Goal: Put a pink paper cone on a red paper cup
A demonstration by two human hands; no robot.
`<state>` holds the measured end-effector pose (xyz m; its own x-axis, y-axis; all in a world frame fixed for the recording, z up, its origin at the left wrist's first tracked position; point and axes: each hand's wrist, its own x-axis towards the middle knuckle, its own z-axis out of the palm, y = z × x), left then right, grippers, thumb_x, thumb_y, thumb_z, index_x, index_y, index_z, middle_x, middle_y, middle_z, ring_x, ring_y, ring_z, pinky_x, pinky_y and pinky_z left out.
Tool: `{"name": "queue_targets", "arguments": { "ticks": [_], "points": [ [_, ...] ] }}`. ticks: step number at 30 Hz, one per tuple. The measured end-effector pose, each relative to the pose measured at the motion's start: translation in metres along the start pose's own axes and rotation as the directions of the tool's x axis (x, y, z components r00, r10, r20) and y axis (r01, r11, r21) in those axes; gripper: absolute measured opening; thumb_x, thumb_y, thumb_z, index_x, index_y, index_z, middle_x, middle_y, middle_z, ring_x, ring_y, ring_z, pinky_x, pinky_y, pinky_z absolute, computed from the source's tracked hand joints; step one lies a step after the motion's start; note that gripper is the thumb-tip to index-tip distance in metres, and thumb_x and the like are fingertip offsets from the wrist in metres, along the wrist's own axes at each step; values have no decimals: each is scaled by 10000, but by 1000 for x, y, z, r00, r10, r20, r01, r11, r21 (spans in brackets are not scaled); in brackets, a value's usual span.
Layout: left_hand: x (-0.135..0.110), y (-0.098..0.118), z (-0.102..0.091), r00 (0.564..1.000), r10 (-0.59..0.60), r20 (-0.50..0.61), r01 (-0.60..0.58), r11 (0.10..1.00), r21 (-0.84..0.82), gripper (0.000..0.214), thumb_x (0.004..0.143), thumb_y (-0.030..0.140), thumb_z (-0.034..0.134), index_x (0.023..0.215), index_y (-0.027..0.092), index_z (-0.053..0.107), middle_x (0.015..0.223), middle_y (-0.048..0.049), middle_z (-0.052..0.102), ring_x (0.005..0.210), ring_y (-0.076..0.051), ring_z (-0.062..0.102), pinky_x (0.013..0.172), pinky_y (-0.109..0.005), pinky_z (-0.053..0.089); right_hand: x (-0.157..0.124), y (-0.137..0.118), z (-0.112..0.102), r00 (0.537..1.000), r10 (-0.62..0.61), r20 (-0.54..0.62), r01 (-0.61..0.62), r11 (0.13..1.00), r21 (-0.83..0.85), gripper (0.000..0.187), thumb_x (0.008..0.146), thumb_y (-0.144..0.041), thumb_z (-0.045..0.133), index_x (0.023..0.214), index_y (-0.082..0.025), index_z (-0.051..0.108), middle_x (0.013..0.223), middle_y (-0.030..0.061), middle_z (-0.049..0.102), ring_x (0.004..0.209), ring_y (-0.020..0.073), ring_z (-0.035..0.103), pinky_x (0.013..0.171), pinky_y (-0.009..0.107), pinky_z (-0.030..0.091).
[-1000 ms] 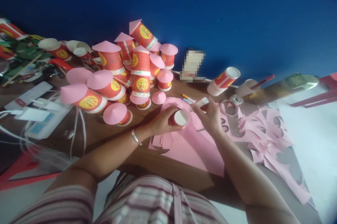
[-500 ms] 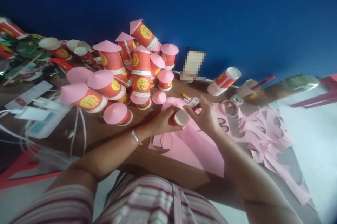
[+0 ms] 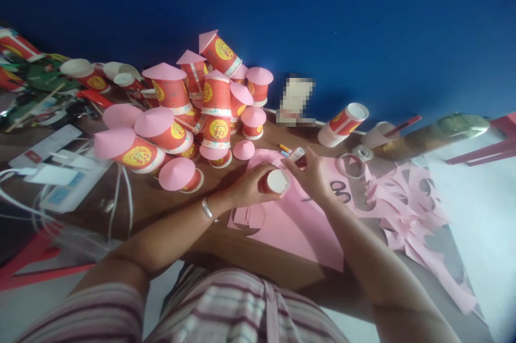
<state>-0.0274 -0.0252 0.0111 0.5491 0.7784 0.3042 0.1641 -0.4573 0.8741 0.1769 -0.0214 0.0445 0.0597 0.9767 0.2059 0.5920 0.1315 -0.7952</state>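
Observation:
My left hand (image 3: 250,186) is wrapped round a red paper cup (image 3: 277,181), whose pale round end faces up toward me. To its right, my right hand (image 3: 313,173) has thumb and fingers closed round a small tube with a white end, which looks like a glue stick (image 3: 299,154). Under both hands lies a sheet of pink paper (image 3: 298,241). Black-handled scissors (image 3: 341,191) rest on the paper, partly hidden by my right wrist. Left of my hands stands a pile of red paper cups with pink cone tops (image 3: 217,129).
Pink paper scraps (image 3: 411,214) spread over the right side. Tape rolls (image 3: 350,165) and stacked cups (image 3: 344,123) stand behind them. A power strip with white cables (image 3: 64,187) lies at left. A blue wall (image 3: 258,4) closes the back.
My right hand has shifted slightly left and up with the tube, showing more of the scissors' handles. The cup in my left hand has turned slightly.

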Motion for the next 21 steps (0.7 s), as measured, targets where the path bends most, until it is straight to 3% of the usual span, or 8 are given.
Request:
{"name": "queue_targets", "arguments": {
  "ticks": [3,7,16,21],
  "points": [
    [-1,-1,-1,997,45,-68,-44,999,7,581,737,377,869,1211,224,570,1223,-111,687,1145,-298,660,1005,-476,533,-1,13,-2,992,123,28,-126,960,249,421,775,-569,794,766,-214,569,682,2,673,596,171,647,570,308,549],
    [-2,0,-4,982,143,-121,-142,990,17,638,743,412,870,1255,225,538,1242,-129,656,1168,-305,645,1008,-491,532,-9,29,-5,964,240,112,-263,827,496,441,730,-556,845,846,-186,637,717,19,721,633,183,696,644,349,621],
    [-2,2,-5,926,330,-184,-309,941,135,753,697,430,913,1309,221,528,1213,-132,661,1158,-305,643,1003,-515,546,-20,43,-7,940,291,177,-324,609,724,321,743,-452,869,837,-208,683,786,16,742,671,149,691,671,295,618],
    [-2,5,-6,908,364,-205,-327,925,195,719,747,415,881,1335,216,520,1216,-138,667,1147,-297,652,980,-508,561,-22,42,-6,940,290,177,-316,554,770,307,721,-406,897,866,-226,695,829,19,755,742,171,715,713,320,625]
  ]
}}
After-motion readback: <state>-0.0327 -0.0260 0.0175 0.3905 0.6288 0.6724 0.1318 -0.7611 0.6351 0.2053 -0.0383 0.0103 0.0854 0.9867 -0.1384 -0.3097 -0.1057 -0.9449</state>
